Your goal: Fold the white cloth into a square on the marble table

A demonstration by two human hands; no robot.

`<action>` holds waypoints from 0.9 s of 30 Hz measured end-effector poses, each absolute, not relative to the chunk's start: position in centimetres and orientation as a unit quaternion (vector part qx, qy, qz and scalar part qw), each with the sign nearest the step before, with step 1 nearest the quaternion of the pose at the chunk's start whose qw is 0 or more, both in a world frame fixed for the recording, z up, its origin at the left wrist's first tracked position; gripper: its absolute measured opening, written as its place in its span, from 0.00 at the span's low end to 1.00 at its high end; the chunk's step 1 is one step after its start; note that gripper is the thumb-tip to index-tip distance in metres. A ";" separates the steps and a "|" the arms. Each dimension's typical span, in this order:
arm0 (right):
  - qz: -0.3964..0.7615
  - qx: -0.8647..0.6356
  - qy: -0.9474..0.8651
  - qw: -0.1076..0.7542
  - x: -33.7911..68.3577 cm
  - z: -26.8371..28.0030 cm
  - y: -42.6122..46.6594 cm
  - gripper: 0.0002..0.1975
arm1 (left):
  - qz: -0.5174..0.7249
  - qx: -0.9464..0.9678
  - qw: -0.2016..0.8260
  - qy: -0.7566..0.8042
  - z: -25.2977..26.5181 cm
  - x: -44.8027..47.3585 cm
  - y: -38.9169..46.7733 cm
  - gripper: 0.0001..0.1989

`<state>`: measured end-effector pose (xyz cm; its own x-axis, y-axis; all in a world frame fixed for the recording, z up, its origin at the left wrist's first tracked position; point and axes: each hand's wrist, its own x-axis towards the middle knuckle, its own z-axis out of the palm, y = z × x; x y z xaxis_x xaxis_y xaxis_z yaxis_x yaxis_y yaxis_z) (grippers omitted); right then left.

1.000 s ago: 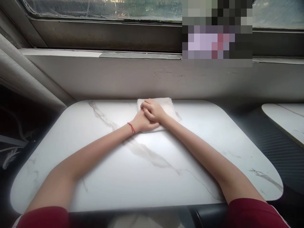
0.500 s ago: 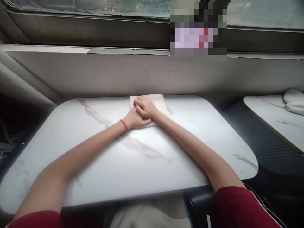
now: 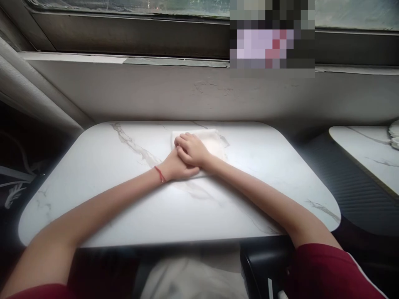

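Observation:
A folded white cloth lies on the white marble-patterned table, a little in from its back edge. My left hand, with a red string bracelet on the wrist, rests flat on this cloth with its thumb stretched to the right; its other fingers are mostly hidden. Over its back lies my right hand, fingers bent around the left hand. Both forearms reach in across the tabletop from the near corners.
Behind the table runs a grey wall with a window ledge above. To the right, past a dark ribbed surface, stands a second marbled table with a whitish bundle. A pale seat shows below the near edge.
Both hands, still stacked, have come slightly toward me with the cloth, away from the table's back edge. The camera view has shifted a little.

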<state>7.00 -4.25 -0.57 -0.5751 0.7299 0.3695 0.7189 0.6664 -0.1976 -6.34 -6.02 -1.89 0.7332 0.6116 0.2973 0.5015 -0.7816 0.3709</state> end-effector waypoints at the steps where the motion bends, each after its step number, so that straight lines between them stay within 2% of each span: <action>1: 0.006 -0.416 -0.888 0.198 6.6 -0.2 -5.7 0.13 | 0.211 0.921 0.150 0.291 -1.9 -6.8 -7.2 0.13; 6: -0.005 -0.467 -0.882 0.056 4.6 2.7 -12.2 0.18 | 0.183 0.933 0.238 0.196 -1.8 -8.2 -12.3 0.29; 10: -0.006 -0.416 -0.908 -0.047 4.4 4.2 -14.6 0.14 | 0.167 0.940 0.255 0.151 -1.4 -7.5 -15.0 0.37; 17: 0.026 -0.310 -0.949 -0.045 6.1 5.6 -14.9 0.16 | 0.156 0.945 0.206 0.199 -2.0 -6.3 -17.1 0.29; 22: 0.038 -0.362 -0.931 -0.011 7.3 6.9 -13.5 0.11 | 0.176 0.934 0.114 0.288 -1.6 -6.9 -14.0 0.24; 27: -0.001 -0.381 -0.925 0.011 9.3 5.8 -9.4 0.15 | 0.155 0.908 0.031 0.388 -0.6 -8.7 -8.9 0.27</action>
<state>9.30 -9.38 5.76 -0.7095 0.7044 0.0219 0.7044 0.7098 -0.0071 -8.68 -8.92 -0.64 0.6509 0.7141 0.2576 0.6948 -0.6971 0.1768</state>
